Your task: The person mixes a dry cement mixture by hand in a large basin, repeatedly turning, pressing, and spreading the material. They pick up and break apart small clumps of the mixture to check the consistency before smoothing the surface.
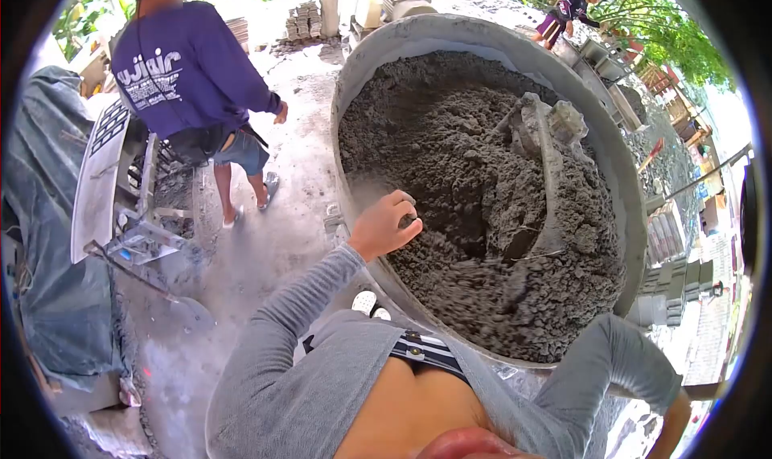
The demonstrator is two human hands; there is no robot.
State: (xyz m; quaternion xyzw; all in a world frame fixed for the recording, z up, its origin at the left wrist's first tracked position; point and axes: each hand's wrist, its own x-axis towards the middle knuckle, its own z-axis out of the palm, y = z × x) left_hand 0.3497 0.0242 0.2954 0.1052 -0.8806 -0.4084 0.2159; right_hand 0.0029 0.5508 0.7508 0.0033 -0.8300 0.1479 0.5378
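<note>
My left hand (pixel 388 224) reaches over the near left rim of a large round mixer drum (pixel 346 153). Its fingers are curled toward the thumb. A small dark patch shows between them, and I cannot make out whether it is a held lump or the mix behind. Inside the drum lies crumbly grey cement mix (pixel 434 137), blurred near the front. A mixing blade and arm (pixel 551 178), crusted with cement, stand in the mix on the right. My right arm (pixel 623 358) bends down beside the drum; its hand is beyond the view.
A person in a purple sweatshirt (pixel 189 69) stands at the left, near a tilted white board (pixel 96 182). A shovel (pixel 189 310) lies on the dusty ground. A tarp (pixel 60 282) hangs far left. Another person (pixel 569 13) bends over at the back right, near stacked blocks (pixel 667 234).
</note>
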